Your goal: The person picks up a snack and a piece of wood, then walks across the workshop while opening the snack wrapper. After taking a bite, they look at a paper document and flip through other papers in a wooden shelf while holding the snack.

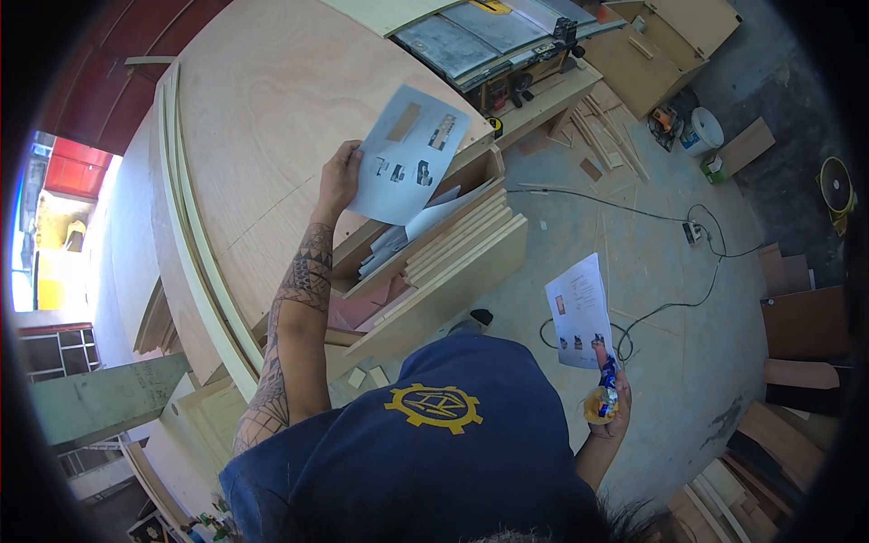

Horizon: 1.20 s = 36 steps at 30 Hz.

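My left hand (pixel 340 177) grips the edge of a white printed sheet (pixel 407 158), held over the corner of a large plywood worktop (pixel 262 118). Several small pictures show on that sheet. Low on the right, my right hand (pixel 615 409) is closed round a small bottle (pixel 601 404) with a blue label and yellowish contents. A second printed sheet (pixel 579 312) rises from the same hand, above the floor. Under the first sheet, an open wooden compartment (pixel 489 167) in the bench holds more papers (pixel 439 213).
Boards (pixel 462 244) stand along the bench side. A table saw (pixel 471 45) is at the top. Black cables (pixel 634 208) cross the floor (pixel 543 235). Wood strips, a white bucket (pixel 701 131), a fan (pixel 836 185) and stacked panels (pixel 810 326) lie to the right.
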Tool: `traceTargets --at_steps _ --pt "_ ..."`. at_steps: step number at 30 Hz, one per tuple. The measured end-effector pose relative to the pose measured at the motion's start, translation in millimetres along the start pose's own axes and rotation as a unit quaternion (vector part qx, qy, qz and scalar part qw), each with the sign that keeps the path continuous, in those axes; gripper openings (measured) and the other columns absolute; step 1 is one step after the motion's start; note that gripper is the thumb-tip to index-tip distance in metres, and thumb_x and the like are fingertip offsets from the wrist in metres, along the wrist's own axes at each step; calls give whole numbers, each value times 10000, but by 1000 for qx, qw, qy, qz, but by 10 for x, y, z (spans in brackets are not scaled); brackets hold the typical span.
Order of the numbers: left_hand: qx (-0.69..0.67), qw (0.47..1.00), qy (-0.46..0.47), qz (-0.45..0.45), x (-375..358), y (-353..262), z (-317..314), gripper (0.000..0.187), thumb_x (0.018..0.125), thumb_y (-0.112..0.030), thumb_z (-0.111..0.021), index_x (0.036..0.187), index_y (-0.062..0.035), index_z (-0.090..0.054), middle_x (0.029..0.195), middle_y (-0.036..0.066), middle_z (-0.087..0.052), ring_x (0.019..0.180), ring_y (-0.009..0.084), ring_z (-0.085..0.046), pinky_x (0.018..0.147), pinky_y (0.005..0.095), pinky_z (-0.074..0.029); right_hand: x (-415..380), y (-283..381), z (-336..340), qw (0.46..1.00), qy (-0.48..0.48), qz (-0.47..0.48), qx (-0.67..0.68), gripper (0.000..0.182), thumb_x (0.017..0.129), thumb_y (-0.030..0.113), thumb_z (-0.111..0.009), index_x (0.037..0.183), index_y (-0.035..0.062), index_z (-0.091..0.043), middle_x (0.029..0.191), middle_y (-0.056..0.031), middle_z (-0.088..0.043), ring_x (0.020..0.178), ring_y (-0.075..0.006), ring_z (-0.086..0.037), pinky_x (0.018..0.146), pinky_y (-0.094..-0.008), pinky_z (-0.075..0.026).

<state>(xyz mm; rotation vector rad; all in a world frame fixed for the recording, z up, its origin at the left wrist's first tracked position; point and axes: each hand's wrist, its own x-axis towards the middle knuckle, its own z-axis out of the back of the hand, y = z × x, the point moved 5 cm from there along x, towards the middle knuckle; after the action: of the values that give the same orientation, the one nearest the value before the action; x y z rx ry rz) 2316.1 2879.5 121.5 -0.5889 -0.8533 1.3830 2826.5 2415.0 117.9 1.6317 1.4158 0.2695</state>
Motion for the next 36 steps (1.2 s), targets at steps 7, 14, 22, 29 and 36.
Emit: traceTargets --at_steps 7,14,22,29,36 --pt "90 983 122 -101 -255 -843 -405 216 1041 -143 -559 1227 -84 -652 1004 245 -731 960 440 -709 821 482 -575 28 104 -282 1000 -18 -9 -21 854 930 261 -720 1545 -162 -304 1546 -304 -482 1449 -277 -476 1145 -300 -414" --pt "58 989 119 -63 -239 -574 -551 229 1073 -170 -537 1234 -71 -666 1006 229 -744 962 392 -738 831 437 -574 18 108 -243 999 -31 -2 -22 876 916 284 -745 1536 -165 -318 1508 -284 -522 1418 -278 -499 1160 -321 -401" --pt "57 989 125 -49 -314 -597 -686 245 1071 -175 -538 1256 -69 -660 1015 241 -743 981 401 -737 843 440 -577 -36 37 -120 997 -74 -18 -26 867 908 293 -760 1520 -166 -354 1477 -276 -551 1411 -274 -506 1179 -334 -368" --pt "127 972 185 -67 -486 -537 -1044 285 1064 -156 -490 1323 -93 -591 1008 288 -721 967 455 -705 837 518 -569 -18 60 -179 998 -61 -8 -23 857 918 287 -747 1531 -155 -344 1522 -286 -512 1427 -277 -492 1190 -330 -350" --pt "231 942 219 -107 -655 -301 -1518 343 1008 -96 -499 1347 -99 -551 1083 239 -722 977 428 -712 829 519 -578 -10 68 -135 1000 0 1 4 650 1050 200 -556 1571 -102 -311 1586 -261 -453 1003 -122 -703 835 -221 -564"
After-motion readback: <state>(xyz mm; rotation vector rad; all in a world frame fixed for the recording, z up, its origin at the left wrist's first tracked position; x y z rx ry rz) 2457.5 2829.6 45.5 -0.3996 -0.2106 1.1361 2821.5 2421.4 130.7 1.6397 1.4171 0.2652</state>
